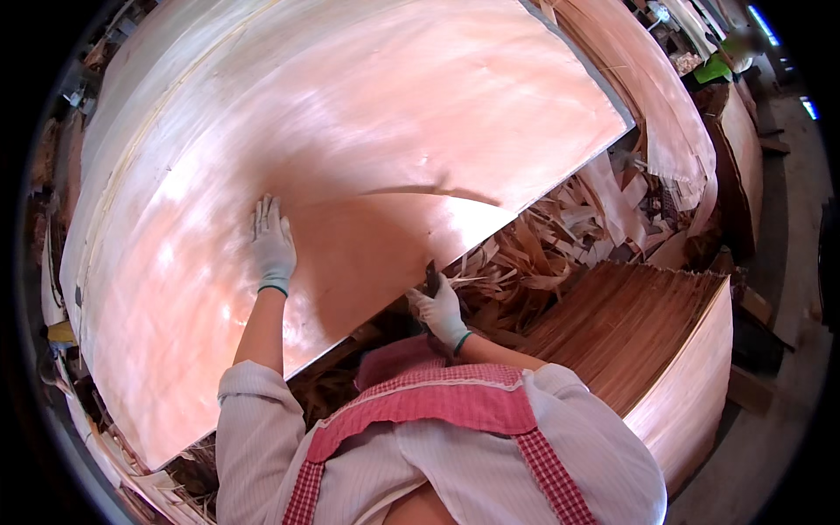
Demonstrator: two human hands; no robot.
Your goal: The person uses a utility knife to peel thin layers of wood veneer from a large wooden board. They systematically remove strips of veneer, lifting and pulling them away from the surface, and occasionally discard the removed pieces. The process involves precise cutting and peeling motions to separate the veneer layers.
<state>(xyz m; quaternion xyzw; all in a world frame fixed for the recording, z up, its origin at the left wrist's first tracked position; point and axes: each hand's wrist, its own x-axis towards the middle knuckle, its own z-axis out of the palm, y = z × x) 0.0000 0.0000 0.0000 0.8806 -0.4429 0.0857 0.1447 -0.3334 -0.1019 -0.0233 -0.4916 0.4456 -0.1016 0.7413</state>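
Note:
A broad, pale pinkish wood veneer sheet [376, 140] lies spread out in front of me. My left hand [274, 249], in a white glove with a green cuff, rests flat on it with the fingers stretched out. Close to the sheet's near edge, my right hand [442, 311], gloved alike, is closed around a slim dark tool [431, 278] that looks like a knife; its lower part is hidden in the grip. A curved veneer edge [437, 194] rises slightly from the surface beyond the right hand, casting a shadow.
Torn veneer strips [534, 232] heap up below the sheet's right edge. A thick stack of brown veneer [626, 332] stands at my right. More curved veneer [669, 114] is piled at the far right, and a person in a green top [713, 66] is in the distance beyond it.

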